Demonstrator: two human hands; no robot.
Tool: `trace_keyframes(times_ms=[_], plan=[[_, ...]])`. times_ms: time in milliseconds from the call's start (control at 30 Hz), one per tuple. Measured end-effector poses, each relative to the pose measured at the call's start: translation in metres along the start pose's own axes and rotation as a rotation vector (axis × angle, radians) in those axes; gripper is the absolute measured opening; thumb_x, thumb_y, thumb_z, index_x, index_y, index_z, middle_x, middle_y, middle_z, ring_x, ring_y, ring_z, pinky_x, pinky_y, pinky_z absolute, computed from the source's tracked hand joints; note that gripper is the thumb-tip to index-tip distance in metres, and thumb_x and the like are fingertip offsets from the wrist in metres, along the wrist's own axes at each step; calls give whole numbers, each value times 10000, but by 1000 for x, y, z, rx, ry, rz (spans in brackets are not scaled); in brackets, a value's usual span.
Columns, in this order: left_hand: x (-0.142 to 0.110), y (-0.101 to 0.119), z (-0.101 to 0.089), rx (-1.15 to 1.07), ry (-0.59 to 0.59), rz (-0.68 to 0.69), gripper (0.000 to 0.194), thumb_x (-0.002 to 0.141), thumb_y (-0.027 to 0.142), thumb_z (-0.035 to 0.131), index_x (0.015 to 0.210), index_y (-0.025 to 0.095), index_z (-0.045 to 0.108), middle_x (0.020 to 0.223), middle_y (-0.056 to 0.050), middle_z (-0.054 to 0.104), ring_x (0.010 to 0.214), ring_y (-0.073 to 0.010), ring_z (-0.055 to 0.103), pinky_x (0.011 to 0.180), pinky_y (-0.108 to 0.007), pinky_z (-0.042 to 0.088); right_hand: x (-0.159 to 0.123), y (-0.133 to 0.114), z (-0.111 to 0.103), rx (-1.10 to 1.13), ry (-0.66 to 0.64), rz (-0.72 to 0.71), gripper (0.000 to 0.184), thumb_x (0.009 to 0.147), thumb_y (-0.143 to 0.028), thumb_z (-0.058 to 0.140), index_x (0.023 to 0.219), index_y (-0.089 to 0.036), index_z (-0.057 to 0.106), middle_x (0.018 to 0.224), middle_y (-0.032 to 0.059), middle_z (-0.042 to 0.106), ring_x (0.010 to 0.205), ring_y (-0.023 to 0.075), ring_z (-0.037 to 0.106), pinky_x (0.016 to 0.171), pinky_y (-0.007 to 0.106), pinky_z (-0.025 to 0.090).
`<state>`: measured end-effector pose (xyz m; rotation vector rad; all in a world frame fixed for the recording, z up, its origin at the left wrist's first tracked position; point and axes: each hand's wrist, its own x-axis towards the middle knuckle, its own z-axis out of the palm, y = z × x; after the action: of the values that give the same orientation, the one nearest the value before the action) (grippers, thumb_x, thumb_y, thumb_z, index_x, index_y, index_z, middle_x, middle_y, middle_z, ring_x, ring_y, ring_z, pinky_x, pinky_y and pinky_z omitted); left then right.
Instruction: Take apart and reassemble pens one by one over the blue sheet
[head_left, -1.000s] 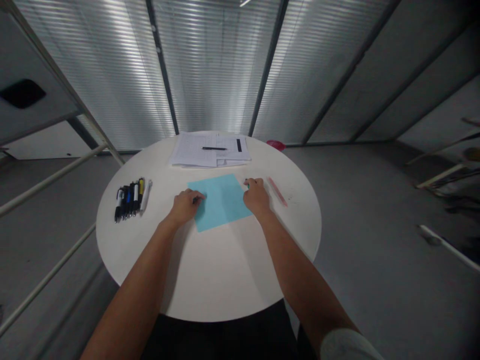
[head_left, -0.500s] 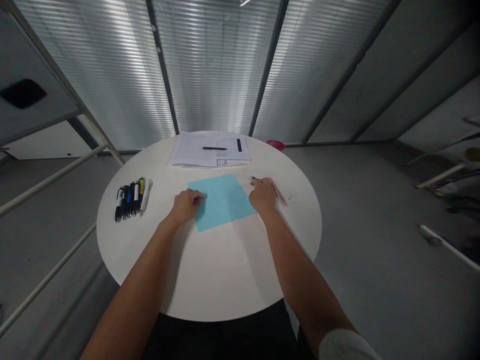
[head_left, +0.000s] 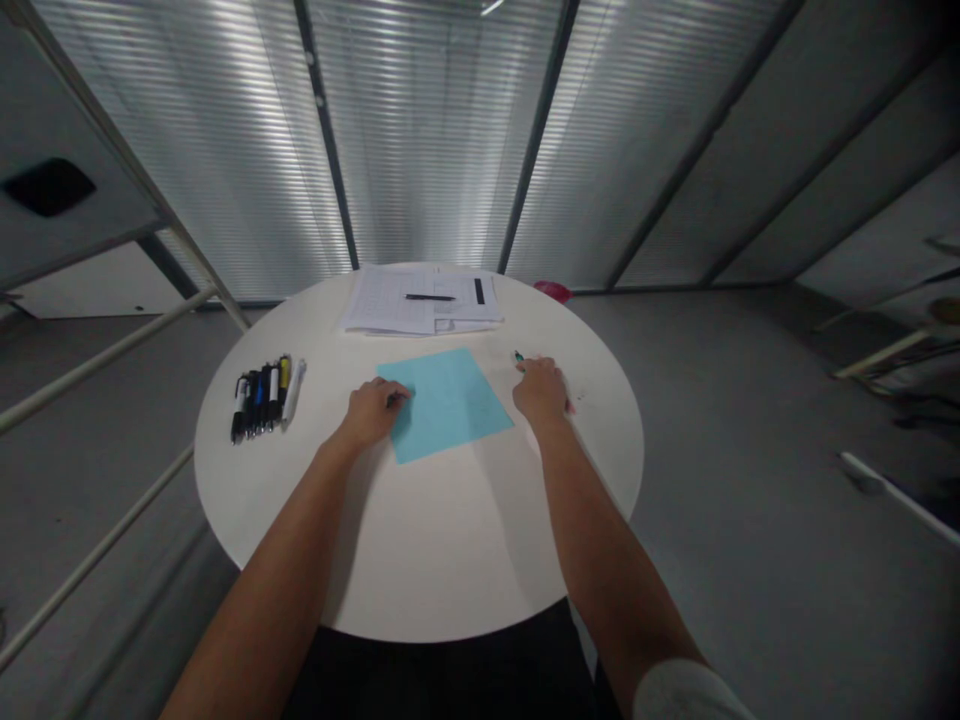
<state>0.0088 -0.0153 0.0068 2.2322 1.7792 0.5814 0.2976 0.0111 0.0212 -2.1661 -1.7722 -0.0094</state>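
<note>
A light blue sheet of paper [head_left: 454, 405] lies flat on the round white table [head_left: 420, 570]. My left hand [head_left: 370, 412] rests on its left edge, fingers curled round a small dark thing [head_left: 394, 398] whose kind is unclear. Just right of the sheet, my right hand [head_left: 541, 390] is closed on a slim green-tipped pen [head_left: 519, 357]; most of it is hidden by the fingers. A pink strip [head_left: 570, 407] lies on the table partly under that hand.
Several pens [head_left: 259, 400] lie in a row at the table's left. A stack of printed papers [head_left: 390, 300] with a black pen [head_left: 430, 297] on it is at the far edge. A white metal frame [head_left: 112, 345] stands at left. Something pink [head_left: 553, 290] shows behind the table.
My right hand has shifted right, away from the blue sheet and over the pink strip, and the green-tipped pen has moved with it. The left hand has stayed in place.
</note>
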Motion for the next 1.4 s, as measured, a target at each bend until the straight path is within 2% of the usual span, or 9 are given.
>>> trace_keyframes(times_ms=[333,1033,1267,1400], plan=[[0,1,-2,-12,-10,-15,267,822,258,494,991,261,700,986,-53,662,915,-207,610,827,-326,456,3,6,-5,-7,-33,81,362,850,-109,417,1121,-221,630,1133,138,532,1038,249,524,846,361,415],[0,-1,-2,1,-23,-10,266,836,267,493,998,268,705,997,-49,669,911,-203,614,829,-319,460,5,14,-2,1,52,133,345,862,-140,395,1070,-217,658,1071,144,565,1002,271,510,802,387,408],[0,0,-2,11,-17,-5,266,830,259,496,998,264,702,992,-46,675,919,-200,618,835,-310,461,5,14,-4,24,103,143,348,835,-134,405,1057,-207,663,1053,145,576,990,275,504,783,378,394],[1,0,-2,8,-13,-11,267,832,258,495,996,258,705,989,-49,677,918,-201,620,834,-310,462,4,2,-7,77,212,94,327,819,-146,435,1070,-187,640,1094,137,566,1031,273,476,843,383,372]])
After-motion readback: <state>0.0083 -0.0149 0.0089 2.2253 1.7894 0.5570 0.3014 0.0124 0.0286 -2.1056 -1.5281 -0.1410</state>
